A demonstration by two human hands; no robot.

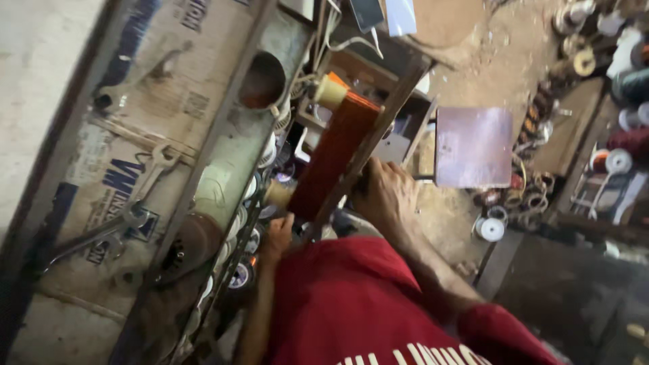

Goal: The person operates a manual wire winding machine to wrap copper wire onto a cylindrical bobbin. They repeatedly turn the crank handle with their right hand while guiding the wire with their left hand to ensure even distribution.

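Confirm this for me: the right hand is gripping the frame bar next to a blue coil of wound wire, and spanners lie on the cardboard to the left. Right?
Not quite: the coil is orange-red, not blue, as the head view shows. The rest holds: the right hand has its grip on the frame bar beside that coil, and spanners lie on the cardboard to the left.

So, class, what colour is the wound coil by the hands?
Reddish-orange coil, clearest in the head view.
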